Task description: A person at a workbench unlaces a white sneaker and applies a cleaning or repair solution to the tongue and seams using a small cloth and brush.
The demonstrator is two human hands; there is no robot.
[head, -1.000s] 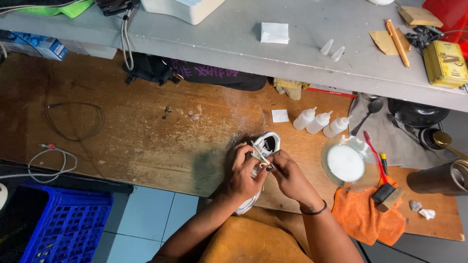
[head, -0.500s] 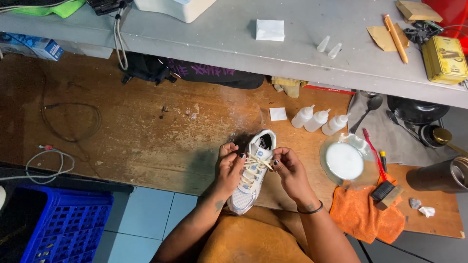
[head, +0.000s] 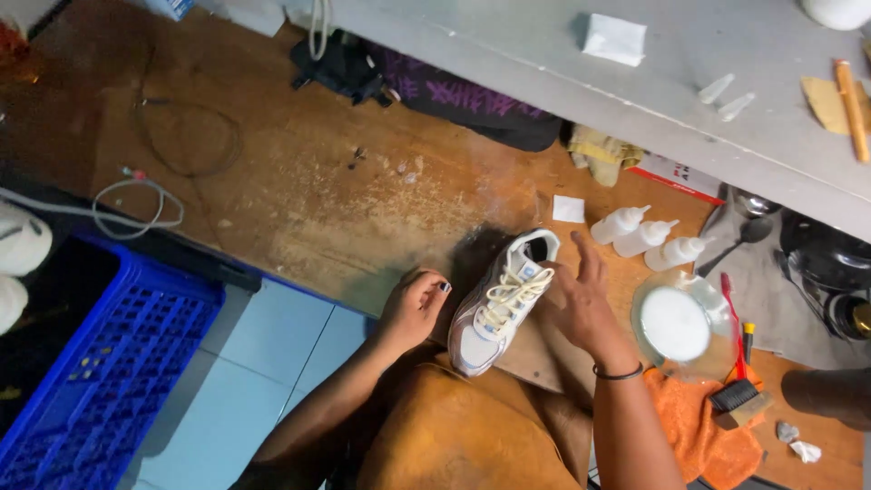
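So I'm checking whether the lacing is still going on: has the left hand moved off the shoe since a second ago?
Yes. The left hand has left the laces and now rests beside the shoe, on the side away from the bowl.

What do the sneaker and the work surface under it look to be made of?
The sneaker looks like white mesh and synthetic panels with cream woven laces, matte in finish; the exact fabric is unclear. The work surface looks like bare, worn wood or plywood: brown, grain-streaked, scuffed and dusty, with no gloss.
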